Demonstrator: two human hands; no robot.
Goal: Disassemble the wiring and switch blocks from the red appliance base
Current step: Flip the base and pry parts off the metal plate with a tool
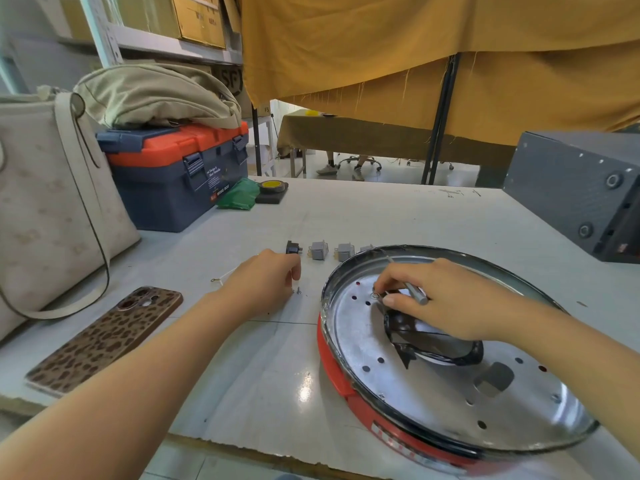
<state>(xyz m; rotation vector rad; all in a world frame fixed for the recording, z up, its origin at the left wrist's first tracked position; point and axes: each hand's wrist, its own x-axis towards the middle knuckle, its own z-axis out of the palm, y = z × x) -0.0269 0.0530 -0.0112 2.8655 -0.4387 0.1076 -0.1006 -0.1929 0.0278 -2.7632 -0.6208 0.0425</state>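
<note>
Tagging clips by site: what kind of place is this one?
Probably a small workshop or repair bench, not a home. A toolbox sits on the white worktable, cardboard boxes fill metal shelving behind, and another cloth-draped table stands further back.

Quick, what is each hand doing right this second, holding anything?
Left hand: fingers curled down at small screws on the table; whether it pinches one cannot be told.
Right hand: holds a screwdriver and pinches a small metal fastener inside the red appliance base.

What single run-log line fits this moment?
stage: disassembly | left hand: setting screws on table | right hand: holding screwdriver inside red base | switch blocks: out
</note>
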